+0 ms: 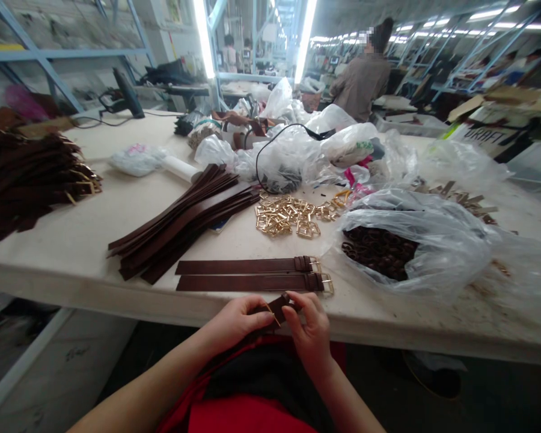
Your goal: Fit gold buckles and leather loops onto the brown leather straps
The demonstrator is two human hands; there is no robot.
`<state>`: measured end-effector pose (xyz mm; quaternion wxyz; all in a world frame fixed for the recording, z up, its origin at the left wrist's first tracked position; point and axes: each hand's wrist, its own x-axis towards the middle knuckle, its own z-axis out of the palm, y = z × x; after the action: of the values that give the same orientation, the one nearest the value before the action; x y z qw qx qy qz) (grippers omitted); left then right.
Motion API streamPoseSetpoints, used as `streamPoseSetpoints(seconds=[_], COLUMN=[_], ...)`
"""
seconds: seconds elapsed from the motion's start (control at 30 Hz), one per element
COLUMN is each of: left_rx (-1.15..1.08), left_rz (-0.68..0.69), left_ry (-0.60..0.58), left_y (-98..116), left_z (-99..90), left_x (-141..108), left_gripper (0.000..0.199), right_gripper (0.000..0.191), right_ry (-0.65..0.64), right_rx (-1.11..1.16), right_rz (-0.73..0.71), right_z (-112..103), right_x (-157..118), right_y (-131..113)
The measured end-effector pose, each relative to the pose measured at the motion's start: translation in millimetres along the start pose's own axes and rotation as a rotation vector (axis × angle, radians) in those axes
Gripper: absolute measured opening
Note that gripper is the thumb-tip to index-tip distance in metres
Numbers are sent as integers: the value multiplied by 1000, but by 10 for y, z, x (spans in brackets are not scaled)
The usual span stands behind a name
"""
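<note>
A brown leather belt strap is held between my two hands at the table's front edge. My left hand pinches it near a thin gold buckle part, and the rest of the strap seems to hang below. Closed on its other end is my right hand, thumb and fingers pressed together. Just beyond them lie two belt straps side by side, each with a gold buckle at its right end. Loose gold buckles form a pile farther back.
A stack of brown straps lies left of centre, with a larger heap of straps at far left. An open plastic bag holds small brown loops. Several plastic bags crowd the back; a person stands beyond the table.
</note>
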<state>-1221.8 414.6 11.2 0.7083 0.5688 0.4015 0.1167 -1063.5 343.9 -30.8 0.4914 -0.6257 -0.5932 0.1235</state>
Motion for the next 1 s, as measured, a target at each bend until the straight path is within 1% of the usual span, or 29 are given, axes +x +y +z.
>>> streamPoseSetpoints(seconds=[0.13,0.27,0.47,0.57,0.63,0.73,0.8,0.9,1.0], left_rx=[-77,-88,-45,-12,18,98,153,208,235], left_rz=[-65,-106,-46,-37,-44,-37,4,45,41], left_ry=[-28,-36,-9,15,15,0,2,17,31], left_y=[49,51,1,-8,-3,10,15,14,12], left_z=[-28,-42,-18,-10,-9,-9,-7,1,11], left_x=[-30,-29,-5,-2,-4,-7,-6,2,9], left_gripper=[33,33,31,31,31,30,29,30,34], right_gripper=[30,31,31,31,27,21,22,26,28], right_ry=[-46,-86,-14,-18,-22,-46,-90,-134,-152], right_rx=[26,77,63,110,179,331,430,560,686], right_rz=[-36,-13,56,93,152,356,469,543,634], right_z=[-45,-62,4,20,12,-13,-27,-37,-41], right_x=[-18,-39,-136,-184,-179,-106,-36,43,65], right_y=[-46,-61,-29,-37,-49,-68,-82,-104,-112])
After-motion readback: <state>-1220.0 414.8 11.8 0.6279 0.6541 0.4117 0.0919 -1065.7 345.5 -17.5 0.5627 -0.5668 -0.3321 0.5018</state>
